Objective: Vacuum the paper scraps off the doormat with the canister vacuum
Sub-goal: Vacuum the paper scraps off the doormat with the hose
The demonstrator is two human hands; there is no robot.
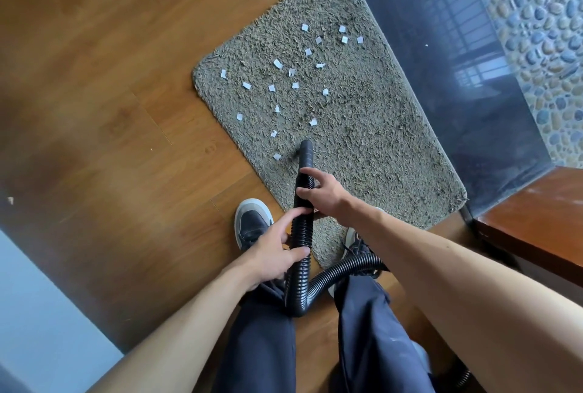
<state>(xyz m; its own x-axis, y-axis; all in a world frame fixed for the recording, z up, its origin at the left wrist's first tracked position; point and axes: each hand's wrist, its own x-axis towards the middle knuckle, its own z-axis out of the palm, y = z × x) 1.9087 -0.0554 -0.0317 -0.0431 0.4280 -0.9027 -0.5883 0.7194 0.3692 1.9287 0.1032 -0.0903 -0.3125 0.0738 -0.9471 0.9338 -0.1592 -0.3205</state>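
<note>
**A:** where's the hose at rn?

**B:** black vacuum hose (302, 231) runs up over the near edge of the grey doormat (362, 127), nozzle tip down on the pile. Left hand (273, 255) is wrapped round the ribbed part, right hand (318, 192) pinches it nearer the mat.

**A:** scraps?

**B:** white paper scraps (295, 85) scattered across the mat's middle beyond the tip, nearest one just left of it.

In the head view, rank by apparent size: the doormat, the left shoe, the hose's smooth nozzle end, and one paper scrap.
1. doormat
2. left shoe; it is nearer the camera than the doormat's far end, which flatters it
3. nozzle end
4. paper scrap
</note>
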